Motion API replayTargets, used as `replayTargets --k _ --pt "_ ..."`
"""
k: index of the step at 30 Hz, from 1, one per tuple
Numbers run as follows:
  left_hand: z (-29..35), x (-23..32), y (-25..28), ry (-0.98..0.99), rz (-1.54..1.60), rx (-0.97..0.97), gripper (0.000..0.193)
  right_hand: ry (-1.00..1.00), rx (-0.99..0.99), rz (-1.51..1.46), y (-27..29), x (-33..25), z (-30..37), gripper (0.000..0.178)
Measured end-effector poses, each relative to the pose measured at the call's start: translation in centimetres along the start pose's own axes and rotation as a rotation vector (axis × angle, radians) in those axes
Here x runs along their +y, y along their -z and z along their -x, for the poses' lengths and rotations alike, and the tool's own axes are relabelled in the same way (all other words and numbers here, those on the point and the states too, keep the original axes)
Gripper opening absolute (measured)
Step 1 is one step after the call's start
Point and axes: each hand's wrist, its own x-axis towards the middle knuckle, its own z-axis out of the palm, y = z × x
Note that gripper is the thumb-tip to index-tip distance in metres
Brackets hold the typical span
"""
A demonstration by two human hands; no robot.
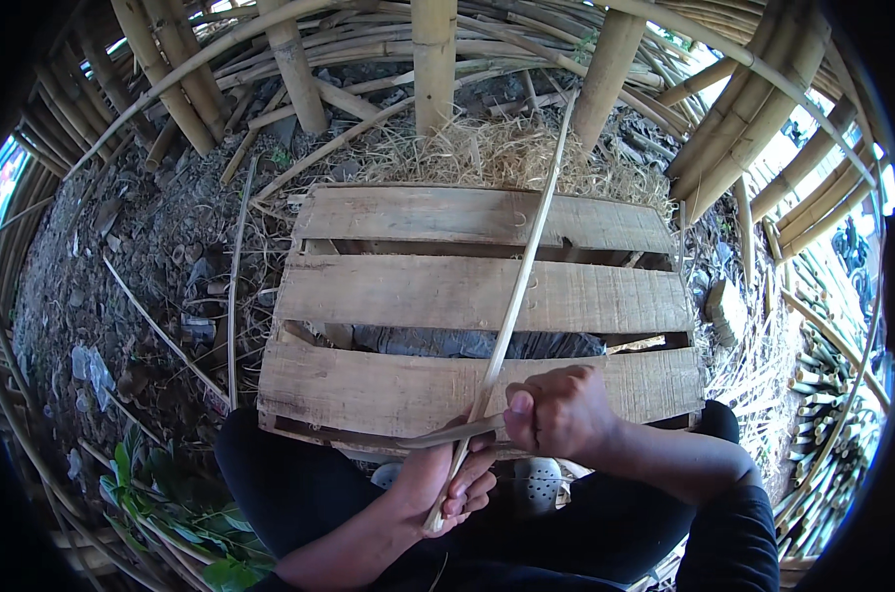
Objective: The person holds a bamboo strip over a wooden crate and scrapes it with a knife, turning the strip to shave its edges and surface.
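Observation:
A long, pale bamboo strip (519, 286) slants from my lap up across a low slatted wooden table (487, 291), its far tip past the table's back edge. Near its lower end, my left hand (445, 488) is closed around it. In the fist of my right hand (561, 412) is a knife (454, 432); its handle is mostly hidden by the fingers. The blade lies across the strip just above my left hand and points left, appearing to touch the strip.
Upright bamboo poles (434, 64) stand behind the table, with pale shavings (497, 153) heaped before them. Cut bamboo pieces (832, 424) are stacked at the right. Green leaves (171, 513) lie at lower left, and loose strips (166, 331) rest on the littered ground.

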Motion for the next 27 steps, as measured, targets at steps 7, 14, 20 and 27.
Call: replayTargets --k 7,14,20,27 --pt "0.5 0.5 -0.6 -0.016 -0.106 0.013 0.042 0.192 -0.235 -0.187 3.5 0.2 -1.3 0.030" --pt "-0.6 0.2 -0.2 -0.039 -0.134 0.028 0.038 0.124 -0.305 -0.164 3.0 0.1 -0.8 0.033" --pt "0.0 -1.0 -0.8 -0.058 -0.132 -0.030 0.037 0.223 0.075 0.235 2.5 2.5 -1.5 0.038" --pt "0.9 -0.9 -0.9 -0.030 -0.031 0.046 0.047 0.246 -0.150 -0.123 2.2 1.3 -0.8 0.042"
